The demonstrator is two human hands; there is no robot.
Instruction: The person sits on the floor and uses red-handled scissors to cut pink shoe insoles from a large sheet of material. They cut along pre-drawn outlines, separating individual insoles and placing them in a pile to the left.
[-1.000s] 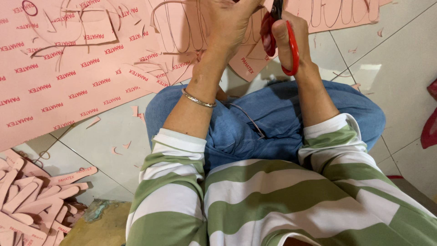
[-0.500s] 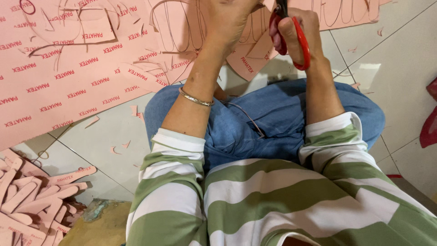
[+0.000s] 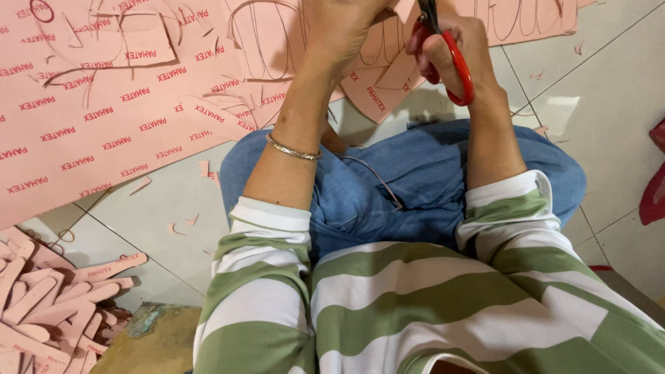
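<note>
My right hand (image 3: 460, 52) grips red-handled scissors (image 3: 450, 59) at the top of the view, fingers through the loops; the blades point up and run out of frame. My left hand (image 3: 343, 28) holds a large pink printed sheet (image 3: 131, 104) with shapes drawn on it in pen, right beside the scissors. The sheet spreads over the white tiled floor (image 3: 589, 125) to the left and above. A thin bracelet (image 3: 294, 149) circles my left wrist. Both forearms reach out over my blue-jeaned legs (image 3: 415, 180).
A pile of several cut pink strips (image 3: 48, 298) lies at the lower left on the floor. Small pink offcuts (image 3: 208, 170) are scattered on the tiles. A red object (image 3: 654, 187) shows at the right edge. My green-and-white striped shirt fills the bottom.
Both hands have shifted slightly upward and away with the scissors and the sheet. The scissor handles sit a little higher than a second ago.
</note>
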